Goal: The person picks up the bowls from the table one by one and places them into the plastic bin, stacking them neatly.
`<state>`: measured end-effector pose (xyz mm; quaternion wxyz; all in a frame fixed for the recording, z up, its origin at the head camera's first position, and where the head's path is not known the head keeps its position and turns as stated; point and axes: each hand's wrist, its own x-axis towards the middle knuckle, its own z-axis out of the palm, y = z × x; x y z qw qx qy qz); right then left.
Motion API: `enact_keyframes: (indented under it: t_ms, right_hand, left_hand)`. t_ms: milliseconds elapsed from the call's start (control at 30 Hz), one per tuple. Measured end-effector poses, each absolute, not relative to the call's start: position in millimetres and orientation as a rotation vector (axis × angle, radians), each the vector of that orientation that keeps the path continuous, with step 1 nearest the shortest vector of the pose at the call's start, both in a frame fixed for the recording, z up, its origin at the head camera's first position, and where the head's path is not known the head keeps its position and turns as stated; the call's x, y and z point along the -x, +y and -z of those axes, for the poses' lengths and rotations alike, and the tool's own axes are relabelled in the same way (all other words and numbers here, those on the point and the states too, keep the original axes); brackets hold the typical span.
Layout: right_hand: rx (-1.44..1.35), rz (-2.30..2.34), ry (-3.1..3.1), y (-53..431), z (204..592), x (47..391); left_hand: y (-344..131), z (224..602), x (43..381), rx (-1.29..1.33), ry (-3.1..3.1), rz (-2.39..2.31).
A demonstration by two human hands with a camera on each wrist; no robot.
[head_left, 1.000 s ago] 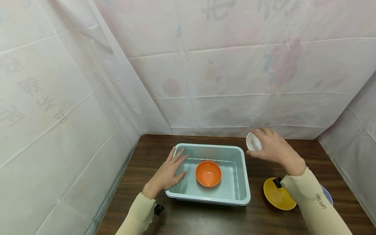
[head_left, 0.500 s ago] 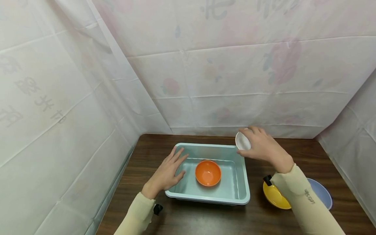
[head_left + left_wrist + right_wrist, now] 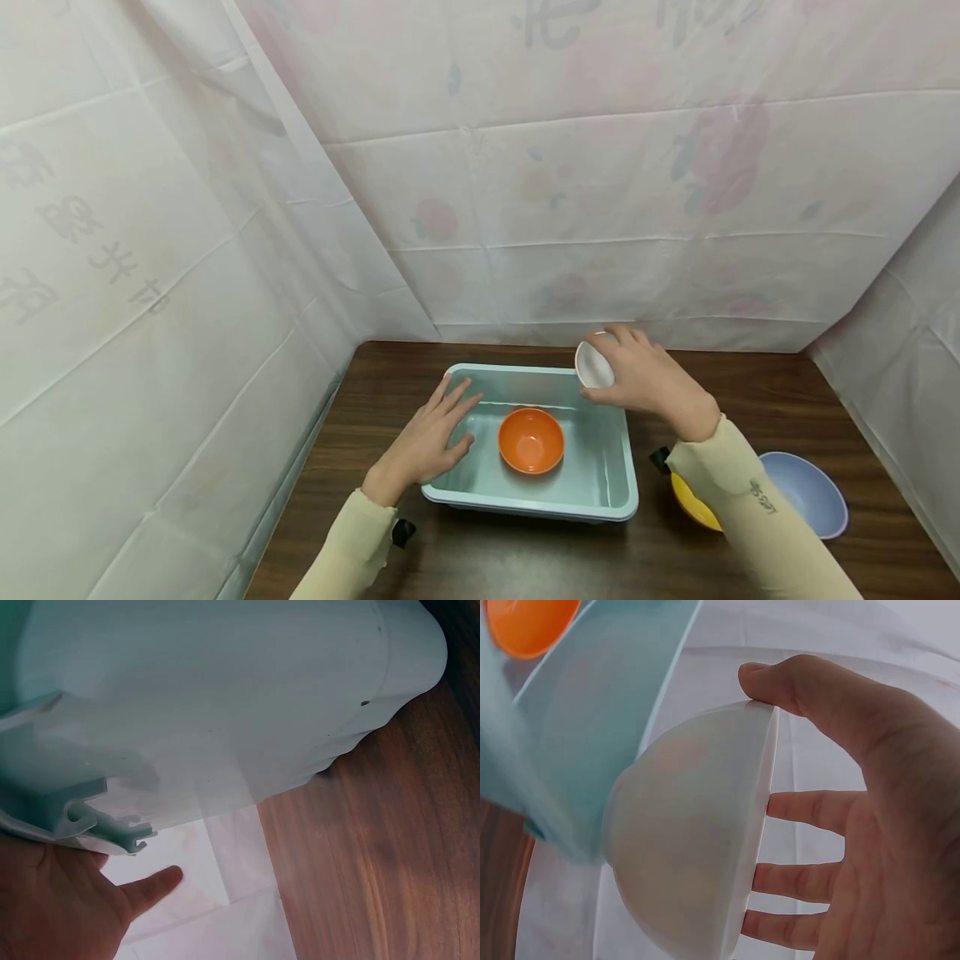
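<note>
My right hand holds a white bowl by its rim, over the back right corner of a pale blue-green plastic basin. In the right wrist view the thumb and fingers pinch the rim of the white bowl, and its rounded base faces the basin. Inside the basin an orange bowl sits upright. My left hand lies at the basin's left rim with its fingers spread. The left wrist view shows its thumb straight beside the basin's outer wall; its other fingers are mostly hidden there.
At the right of the dark wooden table, a yellow bowl is partly hidden under my right forearm. A periwinkle-blue bowl stands beyond it. White patterned sheets hang behind the table and at both sides.
My right hand has moved left with the white bowl, from beside the basin to over its back right corner. More of the blue bowl shows now. My left hand stays in place.
</note>
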<state>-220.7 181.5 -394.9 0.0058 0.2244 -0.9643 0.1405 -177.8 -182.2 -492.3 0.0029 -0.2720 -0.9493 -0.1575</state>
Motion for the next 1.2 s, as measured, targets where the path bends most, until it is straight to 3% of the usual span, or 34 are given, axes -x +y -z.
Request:
enact_keyframes:
  t_ms: [1200]
  right_hand:
    - [-0.966,-0.460,-3.086,111,416,205]
  left_hand:
    - [-183,494,176,0.840,-2.959,0.514]
